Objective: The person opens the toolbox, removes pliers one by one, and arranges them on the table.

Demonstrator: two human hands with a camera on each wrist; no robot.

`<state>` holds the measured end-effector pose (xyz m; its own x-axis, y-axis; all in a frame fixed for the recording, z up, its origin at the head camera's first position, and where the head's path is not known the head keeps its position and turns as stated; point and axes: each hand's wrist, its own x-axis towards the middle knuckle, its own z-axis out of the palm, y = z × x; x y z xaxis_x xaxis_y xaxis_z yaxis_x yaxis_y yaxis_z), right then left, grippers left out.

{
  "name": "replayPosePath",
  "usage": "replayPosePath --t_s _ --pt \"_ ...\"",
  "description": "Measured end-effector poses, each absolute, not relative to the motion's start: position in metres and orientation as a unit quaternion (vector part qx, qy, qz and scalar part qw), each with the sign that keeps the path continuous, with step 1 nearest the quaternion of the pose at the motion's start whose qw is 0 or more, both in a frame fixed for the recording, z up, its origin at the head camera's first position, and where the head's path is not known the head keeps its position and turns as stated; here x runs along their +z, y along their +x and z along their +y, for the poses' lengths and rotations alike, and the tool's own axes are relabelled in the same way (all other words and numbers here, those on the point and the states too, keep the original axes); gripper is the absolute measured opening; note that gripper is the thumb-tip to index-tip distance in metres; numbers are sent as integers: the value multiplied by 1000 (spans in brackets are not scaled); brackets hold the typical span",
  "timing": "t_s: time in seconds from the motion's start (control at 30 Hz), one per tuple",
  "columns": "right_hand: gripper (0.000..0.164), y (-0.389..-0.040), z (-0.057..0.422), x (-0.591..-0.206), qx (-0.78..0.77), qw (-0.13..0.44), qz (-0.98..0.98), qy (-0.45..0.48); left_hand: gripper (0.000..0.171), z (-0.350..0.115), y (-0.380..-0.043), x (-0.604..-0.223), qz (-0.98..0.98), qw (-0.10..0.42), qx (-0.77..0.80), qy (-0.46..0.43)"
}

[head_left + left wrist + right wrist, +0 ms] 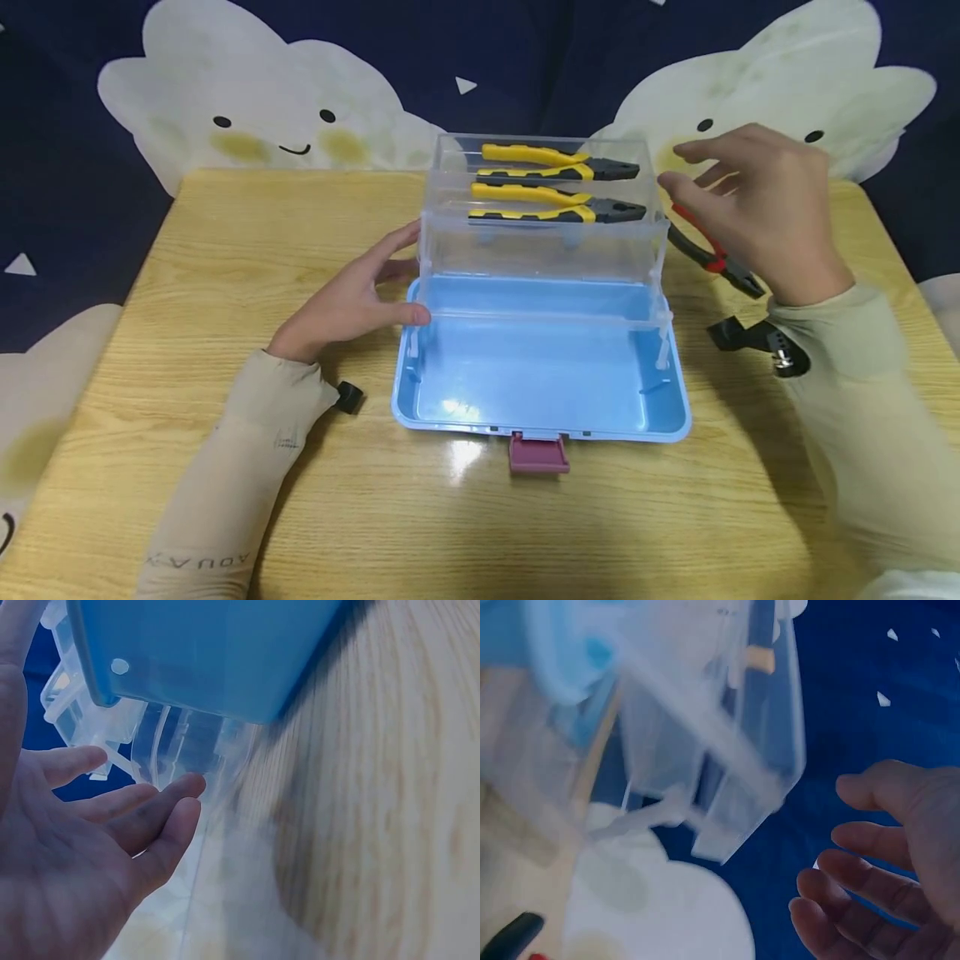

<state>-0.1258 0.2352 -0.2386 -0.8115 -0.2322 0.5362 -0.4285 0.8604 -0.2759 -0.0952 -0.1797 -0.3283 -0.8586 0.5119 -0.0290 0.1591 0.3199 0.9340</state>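
Two yellow-handled pliers [555, 197] lie in the raised clear trays [450, 200] of the blue toolbox [525, 375]; red-handled pliers [716, 265] lie on the table [225, 258] near the right hand [765, 204], its fingers loosely spread around nothing. The left hand [345, 300] spreads wide beside the box, gripping nothing; I can't tell whether its thumb touches the rim. With that weight high and rearward, a knock might tip everything backward. Only the left wrist view shows the pale round spot [120, 667] on the outer side wall.
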Motion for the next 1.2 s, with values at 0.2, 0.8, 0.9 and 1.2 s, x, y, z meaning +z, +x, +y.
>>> replayPosePath --t_s 0.2,0.8,0.9,1.2 --pt "32 -127 212 -224 155 219 -933 240 106 -179 -95 -329 794 161 545 214" --pt "34 -150 188 -219 97 71 -931 346 109 -180 -97 -331 806 160 530 209" --pt "32 -155 187 -217 96 45 -928 356 109 -179 -96 -330 806 163 530 205" --pt "40 -171 171 -206 37 -84 -936 339 109 -180 -96 -329 806 157 531 208"
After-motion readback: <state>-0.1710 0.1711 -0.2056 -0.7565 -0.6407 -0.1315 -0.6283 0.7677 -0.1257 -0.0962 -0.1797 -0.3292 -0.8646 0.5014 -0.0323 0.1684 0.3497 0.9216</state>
